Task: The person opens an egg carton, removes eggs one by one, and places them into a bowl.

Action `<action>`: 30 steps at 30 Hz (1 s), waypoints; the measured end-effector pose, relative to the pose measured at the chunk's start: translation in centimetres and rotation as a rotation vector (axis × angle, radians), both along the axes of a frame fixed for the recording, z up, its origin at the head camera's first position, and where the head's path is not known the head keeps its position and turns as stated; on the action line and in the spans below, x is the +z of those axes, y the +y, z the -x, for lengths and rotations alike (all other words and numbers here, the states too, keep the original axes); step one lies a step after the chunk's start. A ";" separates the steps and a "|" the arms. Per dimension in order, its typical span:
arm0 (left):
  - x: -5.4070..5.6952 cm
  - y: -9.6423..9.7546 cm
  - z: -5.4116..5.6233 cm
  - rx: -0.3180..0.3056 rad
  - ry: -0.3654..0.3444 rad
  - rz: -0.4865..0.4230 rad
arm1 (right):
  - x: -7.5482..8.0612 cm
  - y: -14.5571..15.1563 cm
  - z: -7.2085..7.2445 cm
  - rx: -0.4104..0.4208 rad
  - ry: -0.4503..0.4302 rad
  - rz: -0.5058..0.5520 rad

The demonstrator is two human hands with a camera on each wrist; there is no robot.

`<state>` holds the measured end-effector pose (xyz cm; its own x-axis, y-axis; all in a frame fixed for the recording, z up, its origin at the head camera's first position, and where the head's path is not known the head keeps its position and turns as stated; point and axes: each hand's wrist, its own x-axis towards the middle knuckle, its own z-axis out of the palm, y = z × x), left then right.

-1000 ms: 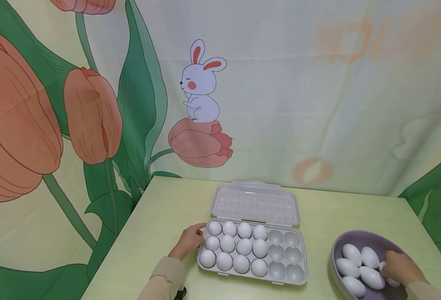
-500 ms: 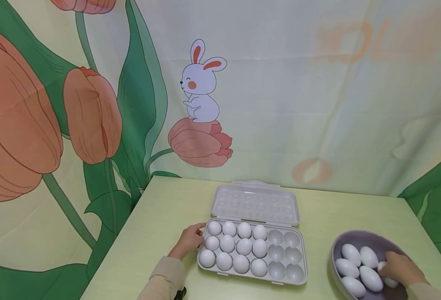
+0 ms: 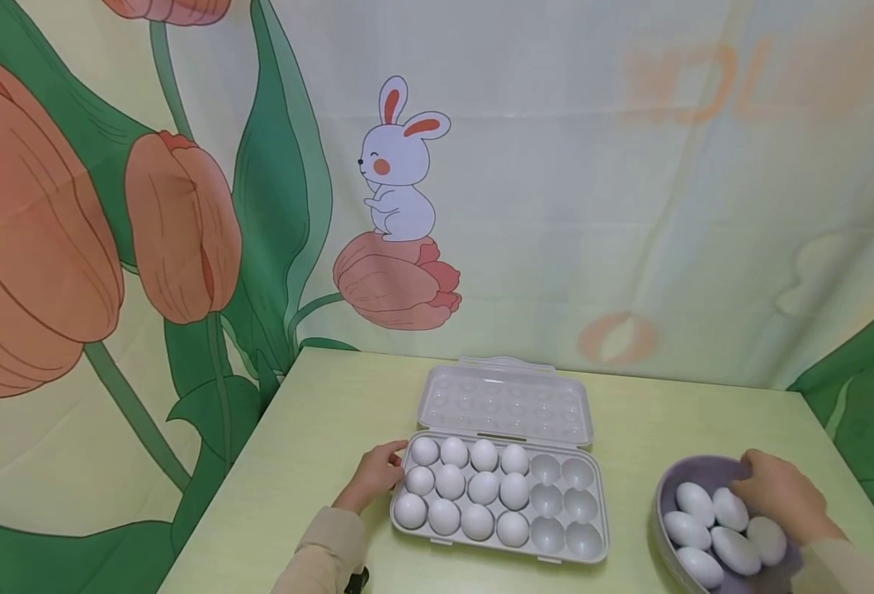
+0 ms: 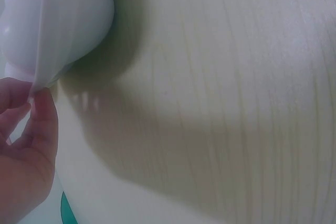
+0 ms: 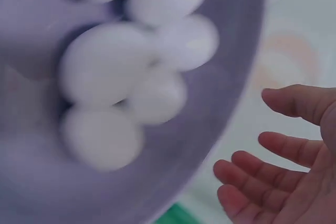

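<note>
My left hand [image 3: 373, 477] pinches the left rim of a pale plastic egg carton [image 3: 581, 505]. Up close in the left wrist view, thumb and fingertips meet on that thin rim [image 4: 39, 51]. White eggs [image 3: 477, 522] fill the carton's left cups, while two columns of cups at its right hold nothing. My right hand [image 3: 781, 493] is over the far right side of a purple bowl [image 3: 692, 469], overlapping its rim in the head view. Its fingers are spread, with nothing between them in the right wrist view. Several white eggs [image 5: 107, 64] lie in the bowl.
The carton's clear lid [image 3: 507, 404] is folded back behind it on the light wooden table [image 3: 333, 396]. A printed curtain [image 3: 518, 206] with a rabbit and tulips hangs at the table's back edge.
My right hand has let go of an egg in the bowl and risen toward the bowl's far rim. That egg now shows fully. My left hand stays at the carton.
</note>
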<state>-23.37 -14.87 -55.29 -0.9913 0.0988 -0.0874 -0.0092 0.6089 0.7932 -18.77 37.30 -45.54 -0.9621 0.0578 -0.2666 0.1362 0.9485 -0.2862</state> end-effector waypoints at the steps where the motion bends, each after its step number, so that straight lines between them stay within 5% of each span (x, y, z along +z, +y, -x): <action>1: 0.0 0.0 0.0 0.005 -0.004 -0.002 | 0.5 -0.6 0.1 0.016 0.018 0.006; 6: 0.0 0.0 0.0 0.000 0.012 -0.002 | 2.3 -4.5 0.3 0.106 0.120 0.065; 13: -0.1 0.1 0.2 -0.003 0.007 -0.001 | 2.4 -9.8 0.1 0.266 0.222 0.189; 30: 0.0 0.0 0.1 0.004 0.008 0.005 | -3.0 -18.9 0.0 0.680 0.275 0.270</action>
<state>-23.47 -14.82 -55.33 -0.9923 0.0948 -0.0796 -0.0048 0.6130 0.7901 -18.73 18.39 -48.56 -0.7962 -0.6015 0.0654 -0.5595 0.6907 -0.4583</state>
